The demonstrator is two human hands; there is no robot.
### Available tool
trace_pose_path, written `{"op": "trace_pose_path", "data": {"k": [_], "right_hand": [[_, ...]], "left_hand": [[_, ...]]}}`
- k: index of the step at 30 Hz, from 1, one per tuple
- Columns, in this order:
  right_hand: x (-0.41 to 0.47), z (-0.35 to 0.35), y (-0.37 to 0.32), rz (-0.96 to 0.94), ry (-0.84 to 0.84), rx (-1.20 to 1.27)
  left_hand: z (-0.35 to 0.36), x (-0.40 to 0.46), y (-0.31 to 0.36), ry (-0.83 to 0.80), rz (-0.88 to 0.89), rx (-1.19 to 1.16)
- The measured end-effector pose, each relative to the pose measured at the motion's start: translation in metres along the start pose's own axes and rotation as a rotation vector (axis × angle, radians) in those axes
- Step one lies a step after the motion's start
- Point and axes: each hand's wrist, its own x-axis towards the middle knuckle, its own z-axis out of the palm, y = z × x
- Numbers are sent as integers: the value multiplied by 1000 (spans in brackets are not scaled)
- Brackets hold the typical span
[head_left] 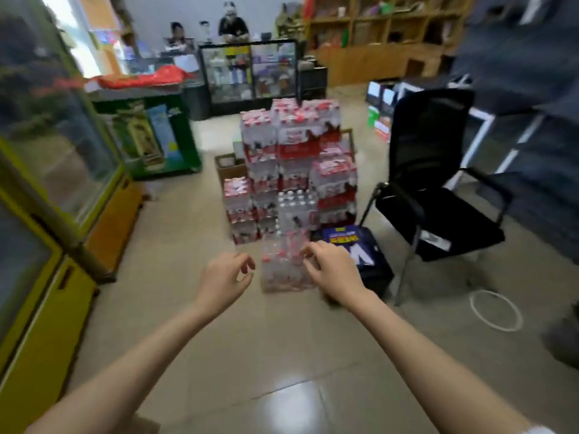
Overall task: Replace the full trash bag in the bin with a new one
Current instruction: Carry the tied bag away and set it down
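Both bare arms reach forward, left hand (226, 277) and right hand (331, 267), fingers loosely curled, holding nothing; likely mid-stride. Neither bin nor trash bag in sight. Ahead: stacked shrink-wrapped red-labelled water bottle packs (291, 170), black mesh office chair (435, 183).

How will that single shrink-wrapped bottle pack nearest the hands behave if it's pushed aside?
The pack looks full of bottles, so probably heavy and more likely to slide on the smooth tile floor than tip. The wrap looks thin and may give.
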Motion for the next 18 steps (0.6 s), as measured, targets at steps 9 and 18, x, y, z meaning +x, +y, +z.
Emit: {"op": "trace_pose_path", "data": {"k": [9, 18], "right_hand": [[-105, -151, 267, 366, 103, -277], [-204, -272, 441, 738, 241, -321]], "left_hand": [[160, 143, 287, -145, 416, -171], [264, 236, 537, -190, 902, -193]]}}
